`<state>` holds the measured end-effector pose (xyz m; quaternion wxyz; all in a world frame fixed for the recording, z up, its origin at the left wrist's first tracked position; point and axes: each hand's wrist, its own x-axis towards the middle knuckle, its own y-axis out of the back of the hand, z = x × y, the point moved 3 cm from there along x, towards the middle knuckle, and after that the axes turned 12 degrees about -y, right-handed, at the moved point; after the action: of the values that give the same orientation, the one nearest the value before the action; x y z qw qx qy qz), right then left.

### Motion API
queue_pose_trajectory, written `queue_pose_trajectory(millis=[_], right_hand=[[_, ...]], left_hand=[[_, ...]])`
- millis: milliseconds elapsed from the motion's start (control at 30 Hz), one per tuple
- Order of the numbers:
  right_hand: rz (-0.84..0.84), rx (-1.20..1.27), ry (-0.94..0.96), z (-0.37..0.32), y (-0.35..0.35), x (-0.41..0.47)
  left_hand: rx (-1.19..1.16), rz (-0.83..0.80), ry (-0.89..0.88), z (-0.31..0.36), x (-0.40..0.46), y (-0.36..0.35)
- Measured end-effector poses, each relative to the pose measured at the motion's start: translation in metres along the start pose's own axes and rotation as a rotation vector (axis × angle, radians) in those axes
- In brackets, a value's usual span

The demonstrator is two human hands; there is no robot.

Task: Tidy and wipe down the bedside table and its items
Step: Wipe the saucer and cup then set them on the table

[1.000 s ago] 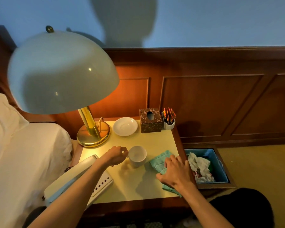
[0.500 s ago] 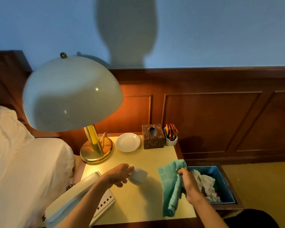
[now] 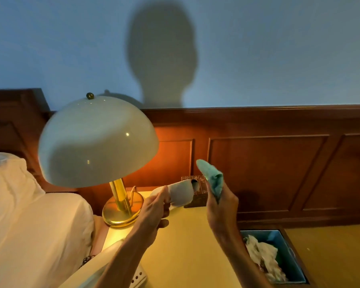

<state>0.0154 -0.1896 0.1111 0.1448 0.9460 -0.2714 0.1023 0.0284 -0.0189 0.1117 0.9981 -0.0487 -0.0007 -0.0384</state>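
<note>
My left hand holds a white cup by its handle, lifted above the yellow bedside table and tipped on its side with the mouth toward the right. My right hand is raised beside it, gripping a bunched teal cloth that sticks up over the fingers. Cloth and cup are a short gap apart. The white saucer is mostly hidden behind the cup and my left hand.
A brass lamp with a white dome shade stands at the table's back left. A carved tissue box sits at the back. A white phone lies front left, a bed left, a blue bin with crumpled paper right.
Both hands have risen from the table: the left lifted and tipped the cup, the right picked up the teal cloth and brought it up near the cup's mouth. The camera view tilted upward.
</note>
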Motion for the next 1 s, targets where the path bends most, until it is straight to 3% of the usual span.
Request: queue_pose_trajectory(millis=[67, 200, 233, 367, 467, 533, 633, 767, 867, 1000], right_hand=[[-0.194, -0.181, 0.263, -0.008, -0.036, -0.032], [-0.146, -0.357, 0.615, -0.003, -0.042, -0.038], [-0.145, -0.348, 0.617, -0.002, -0.038, -0.031], [-0.188, 0.051, 0.226, -0.015, -0.038, -0.023], [-0.192, -0.179, 0.517, -0.014, -0.044, -0.043], [-0.211, -0.252, 0.59, -0.008, -0.04, -0.039], [-0.236, -0.011, 0.414, -0.016, -0.038, -0.027], [-0.272, 0.407, -0.024, -0.024, -0.041, -0.023], [-0.325, 0.526, -0.333, -0.027, -0.034, -0.012], [-0.464, 0.704, -0.527, -0.033, -0.026, -0.002]], left_hand=[[-0.122, -0.028, -0.039, 0.01, -0.011, -0.012], [-0.09, 0.004, -0.083, 0.018, -0.023, -0.015], [-0.074, 0.029, -0.075, 0.017, -0.024, -0.012], [-0.101, 0.055, -0.06, 0.02, -0.029, -0.015], [-0.195, -0.004, -0.125, 0.025, -0.033, -0.02], [-0.158, -0.004, -0.116, 0.026, -0.034, -0.019], [-0.118, 0.015, -0.084, 0.024, -0.031, -0.017], [-0.112, 0.028, -0.047, 0.021, -0.032, -0.015], [-0.13, 0.018, -0.045, 0.021, -0.035, -0.01], [-0.132, -0.059, -0.066, 0.025, -0.035, -0.005]])
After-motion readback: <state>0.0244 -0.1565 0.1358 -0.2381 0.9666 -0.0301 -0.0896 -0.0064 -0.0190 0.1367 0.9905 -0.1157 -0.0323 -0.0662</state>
